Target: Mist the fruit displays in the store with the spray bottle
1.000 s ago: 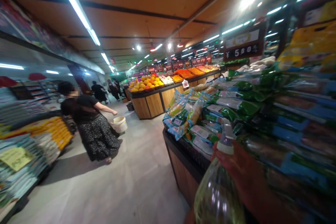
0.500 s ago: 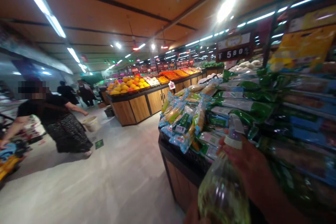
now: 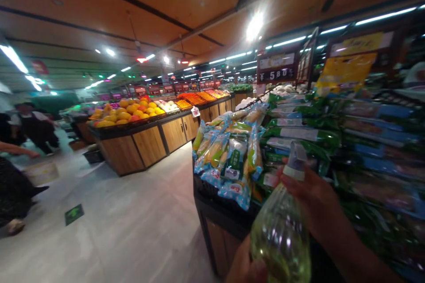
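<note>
A clear plastic bottle [image 3: 280, 234] with pale yellow-green liquid inside stands tilted in front of me, its whitish cap [image 3: 295, 161] at the top. My right hand [image 3: 308, 194] is closed round the neck, just under the cap. Low on the bottle's left side, my left hand [image 3: 247, 261] grips the body; part of it lies below the picture's edge. Behind the bottle is a produce stand with corn in blue-and-clear bags [image 3: 229, 154]. Green-and-clear packs [image 3: 299, 132] are stacked close behind my right hand.
Wooden cabinets [image 3: 146, 146] carry mangoes [image 3: 129, 108] and other fruit across the aisle. A grey floor [image 3: 133, 225] runs between. At the left edge a person in a dark skirt [image 3: 15, 190] is beside a pale bucket [image 3: 41, 172]. A price sign [image 3: 277, 68] rises over the stand.
My view has swung to the right, so the stand, fruit and passer-by sit farther left. Both hands keep their hold on the bottle.
</note>
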Demonstrator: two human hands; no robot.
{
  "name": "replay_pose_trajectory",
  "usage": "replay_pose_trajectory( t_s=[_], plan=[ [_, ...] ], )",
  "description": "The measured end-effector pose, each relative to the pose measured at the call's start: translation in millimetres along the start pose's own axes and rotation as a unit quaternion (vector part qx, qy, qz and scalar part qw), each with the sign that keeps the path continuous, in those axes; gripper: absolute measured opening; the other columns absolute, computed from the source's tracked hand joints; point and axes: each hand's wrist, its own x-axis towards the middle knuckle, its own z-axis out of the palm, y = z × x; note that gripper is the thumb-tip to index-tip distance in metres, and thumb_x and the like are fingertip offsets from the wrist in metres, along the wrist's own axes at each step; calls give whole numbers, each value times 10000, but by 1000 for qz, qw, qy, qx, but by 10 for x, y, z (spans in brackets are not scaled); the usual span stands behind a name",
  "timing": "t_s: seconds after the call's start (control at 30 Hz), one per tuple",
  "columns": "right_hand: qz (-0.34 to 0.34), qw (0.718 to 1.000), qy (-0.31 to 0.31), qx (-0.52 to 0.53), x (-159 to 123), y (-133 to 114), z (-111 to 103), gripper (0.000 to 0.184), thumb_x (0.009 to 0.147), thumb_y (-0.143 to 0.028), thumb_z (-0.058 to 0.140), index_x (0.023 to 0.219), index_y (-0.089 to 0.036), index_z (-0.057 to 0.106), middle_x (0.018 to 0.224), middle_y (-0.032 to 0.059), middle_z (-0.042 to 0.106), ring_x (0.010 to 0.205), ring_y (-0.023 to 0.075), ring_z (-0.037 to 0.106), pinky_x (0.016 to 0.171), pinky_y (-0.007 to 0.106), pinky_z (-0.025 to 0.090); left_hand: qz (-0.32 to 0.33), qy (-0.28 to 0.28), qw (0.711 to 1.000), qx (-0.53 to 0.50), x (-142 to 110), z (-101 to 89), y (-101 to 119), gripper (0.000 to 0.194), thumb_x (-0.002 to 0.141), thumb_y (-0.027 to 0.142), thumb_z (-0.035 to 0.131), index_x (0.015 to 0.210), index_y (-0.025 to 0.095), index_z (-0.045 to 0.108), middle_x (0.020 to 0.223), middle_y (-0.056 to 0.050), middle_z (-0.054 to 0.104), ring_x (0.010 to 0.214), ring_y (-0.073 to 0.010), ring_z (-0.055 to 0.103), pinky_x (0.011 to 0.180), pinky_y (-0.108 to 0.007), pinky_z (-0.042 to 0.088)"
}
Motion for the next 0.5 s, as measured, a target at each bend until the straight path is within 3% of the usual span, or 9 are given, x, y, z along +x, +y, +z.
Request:
replay_pose_trajectory(
  t_s=[0.13,0.23,0.33,0.5],
  plan=[
    [23,998,-20,57,75,-83,200,368,727,-497,792,929,-203,702,763,30,757,644,236,667,593,327,492,34,0,998,-51,31,-138,-55,791,786,714,618,1397,212,582,1373,-127,659,1298,-373,580,1089,-474,466],
    [28,997,-19,67,123,-97,371,348,728,-489,799,883,-197,689,655,5,719,522,195,603,541,315,457,5,69,993,-92,15,-212,-42,746,772,671,672,1304,149,653,1235,-154,716,1245,-365,607,1055,-469,475],
    [26,996,-36,79,177,-109,556,328,738,-465,792,883,-189,689,674,22,739,545,201,621,561,319,474,-12,110,990,-86,-24,-279,114,752,768,688,660,1255,114,677,1193,-172,721,1198,-355,622,1048,-474,468],
    [17,993,-56,98,309,-116,866,361,715,-464,800,919,-179,714,815,59,780,734,252,697,640,323,503,-26,125,991,-44,-94,-385,435,918,682,834,581,1283,146,670,1198,-142,735,1230,-334,597,1202,-443,299]
  ],
)
